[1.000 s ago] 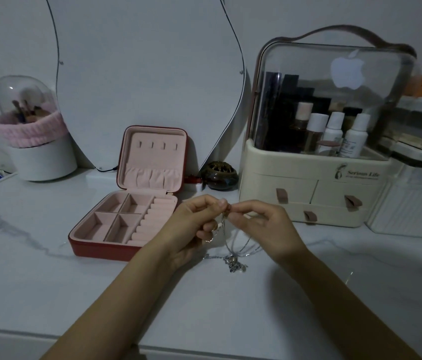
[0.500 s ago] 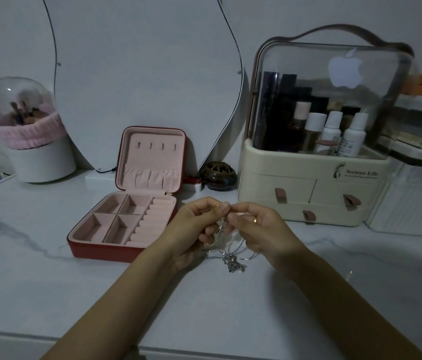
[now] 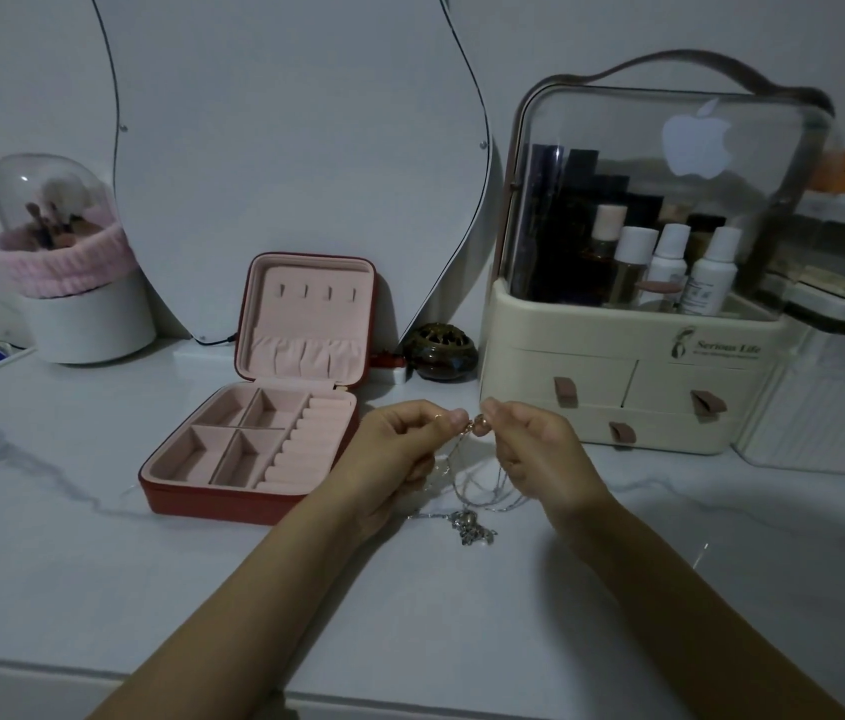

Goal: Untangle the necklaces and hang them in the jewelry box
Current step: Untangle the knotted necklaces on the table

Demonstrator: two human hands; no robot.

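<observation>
I observe the left hand (image 3: 399, 454) and the right hand (image 3: 540, 454) raised just above the table (image 3: 72, 563), fingertips nearly meeting. Each pinches the top of the tangled necklaces (image 3: 467, 475) between thumb and forefinger. The chains hang down between the hands; a pendant cluster (image 3: 472, 527) rests on the table. The jewelry box (image 3: 254, 439) stands open just left of the left hand, lid upright, compartments bare. A cosmetics organizer (image 3: 633, 366) stands behind the right hand.
</observation>
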